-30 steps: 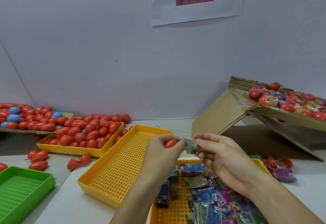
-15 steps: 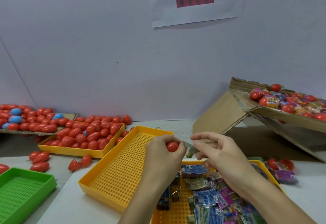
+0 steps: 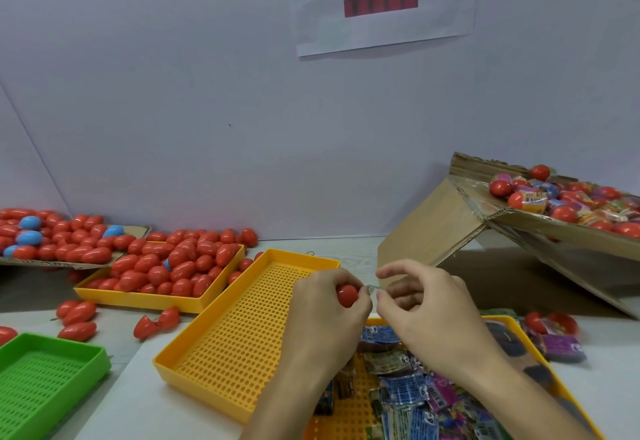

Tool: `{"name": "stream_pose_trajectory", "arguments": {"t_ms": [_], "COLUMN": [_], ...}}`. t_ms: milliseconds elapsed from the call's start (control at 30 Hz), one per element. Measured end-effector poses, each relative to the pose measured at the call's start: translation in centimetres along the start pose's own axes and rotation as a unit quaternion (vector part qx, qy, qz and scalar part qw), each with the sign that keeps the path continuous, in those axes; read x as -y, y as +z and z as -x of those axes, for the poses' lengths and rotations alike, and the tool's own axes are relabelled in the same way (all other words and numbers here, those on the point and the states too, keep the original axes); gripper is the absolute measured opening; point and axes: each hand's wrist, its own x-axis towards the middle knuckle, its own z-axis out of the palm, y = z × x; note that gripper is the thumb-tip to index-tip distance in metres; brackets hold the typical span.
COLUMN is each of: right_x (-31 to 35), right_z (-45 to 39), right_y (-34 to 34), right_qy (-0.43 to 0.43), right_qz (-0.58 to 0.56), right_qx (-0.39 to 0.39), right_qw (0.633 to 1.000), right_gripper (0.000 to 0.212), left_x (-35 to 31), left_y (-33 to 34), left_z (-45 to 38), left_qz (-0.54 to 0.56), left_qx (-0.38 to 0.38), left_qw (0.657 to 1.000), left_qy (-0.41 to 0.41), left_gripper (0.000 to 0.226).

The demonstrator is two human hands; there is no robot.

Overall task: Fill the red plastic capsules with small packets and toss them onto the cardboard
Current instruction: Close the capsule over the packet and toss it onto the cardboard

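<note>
Left hand (image 3: 325, 304) grips smooth rounded red capsule (image 3: 346, 295).

Counted what I could: three yellow trays, one piled with red capsules (image 3: 162, 271), one bare mesh tray (image 3: 242, 321) and one full of packets (image 3: 408, 394). There was one green tray (image 3: 48, 380), two cardboard pieces, a flat one (image 3: 136, 231) on the left and a sloped one (image 3: 433, 228) on the right, and one paper sign (image 3: 384, 3) on the wall. Blue capsules (image 3: 30, 223) came to about five. Red ones were way too many to count, dozens easily, same with the packets. Two hands were in view, with a single red capsule (image 3: 347, 295) between them.
</note>
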Motion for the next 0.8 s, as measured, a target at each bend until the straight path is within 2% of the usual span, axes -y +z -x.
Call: {"name": "stream_pose_trajectory", "arguments": {"t_ms": [200,433,567,700,800], "right_x": [0.06,0.31,0.34,0.43,0.67], "right_z": [0.15,0.38,0.42,0.52,0.63], "right_y": [0.07,-0.14,-0.26,-0.29,-0.3], "right_qy": [-0.045,-0.164,-0.177,-0.18,-0.181], "right_qz": [0.076,0.204,0.222,0.267,0.291], "right_qx": [0.005,-0.001,0.017,0.027,0.042], "right_qw": [0.996,0.965,0.959,0.946,0.939], "right_gripper": [0.03,0.035,0.03,0.008,0.023], "left_x": [0.0,-0.03,-0.04,-0.02,-0.01], "left_y": [0.06,0.05,-0.07,-0.08,-0.03], "left_z": [0.04,0.15,0.16,0.13,0.13], "left_qz": [-0.002,0.004,0.006,0.003,-0.003], "left_qx": [0.004,0.01,0.019,0.018,0.019], "left_qw": [1.0,1.0,1.0,1.0,1.0], "left_qy": [-0.006,-0.018,-0.021,-0.024,-0.024], "left_gripper": [0.007,0.008,0.01,0.01,0.01]}}
